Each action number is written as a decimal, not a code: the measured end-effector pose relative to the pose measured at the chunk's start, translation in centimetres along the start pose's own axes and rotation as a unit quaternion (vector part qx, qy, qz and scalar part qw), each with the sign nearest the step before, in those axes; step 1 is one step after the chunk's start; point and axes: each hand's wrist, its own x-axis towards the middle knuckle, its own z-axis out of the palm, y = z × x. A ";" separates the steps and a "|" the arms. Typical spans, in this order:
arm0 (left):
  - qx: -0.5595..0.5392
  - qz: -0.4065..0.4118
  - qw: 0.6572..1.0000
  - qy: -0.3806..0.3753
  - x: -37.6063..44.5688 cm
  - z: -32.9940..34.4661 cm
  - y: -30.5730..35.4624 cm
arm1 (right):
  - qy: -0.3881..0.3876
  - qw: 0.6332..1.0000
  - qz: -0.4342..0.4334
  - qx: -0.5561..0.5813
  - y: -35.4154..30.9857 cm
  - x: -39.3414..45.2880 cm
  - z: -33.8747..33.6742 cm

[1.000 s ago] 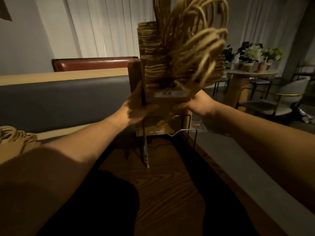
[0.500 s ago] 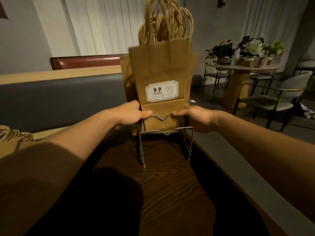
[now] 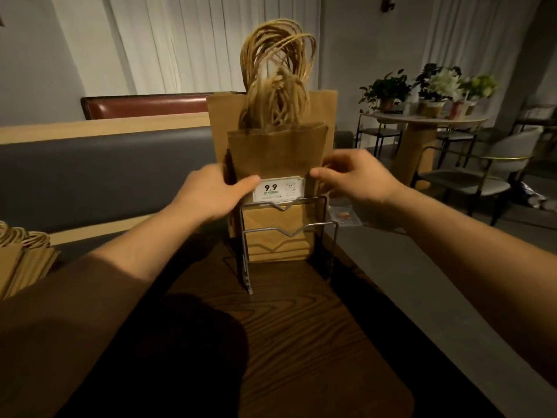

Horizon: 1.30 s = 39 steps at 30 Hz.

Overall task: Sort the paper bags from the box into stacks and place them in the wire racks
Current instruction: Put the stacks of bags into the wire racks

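A stack of brown paper bags [image 3: 275,155] with twisted rope handles stands upright in a silver wire rack [image 3: 284,229] on the dark wooden table [image 3: 301,342]. The front bag bears a white "9.9" label. Taller brown bags stand right behind the stack. My left hand [image 3: 211,196] grips the stack's left edge, thumb across the front by the label. My right hand [image 3: 354,179] pinches the right edge at the same height. The bags' bottoms sit down inside the rack.
More paper bags [image 3: 21,260] lie at the left edge. A grey and wood partition [image 3: 105,164] runs behind the rack, with a red-brown bench back beyond. At the right stand a round table with potted plants [image 3: 431,116] and chairs [image 3: 488,176]. A small packet [image 3: 343,215] lies right of the rack.
The stack, first held tilted above the rack, has been turned upright and lowered deep into it. Both hands have shifted up from the bags' bottom to their sides.
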 end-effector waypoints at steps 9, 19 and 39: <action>-0.038 -0.004 0.998 0.054 -2.3 2.1 0.0 | 0.033 0.999 0.015 -0.033 -0.9 -0.3 0.7; -0.413 -0.034 0.910 0.026 0.4 2.3 4.3 | 0.076 0.958 0.100 0.256 -3.8 2.6 2.5; -0.269 -0.069 0.959 0.060 -13.2 -19.4 -4.8 | 0.023 0.984 -0.042 0.173 -22.0 -6.5 9.6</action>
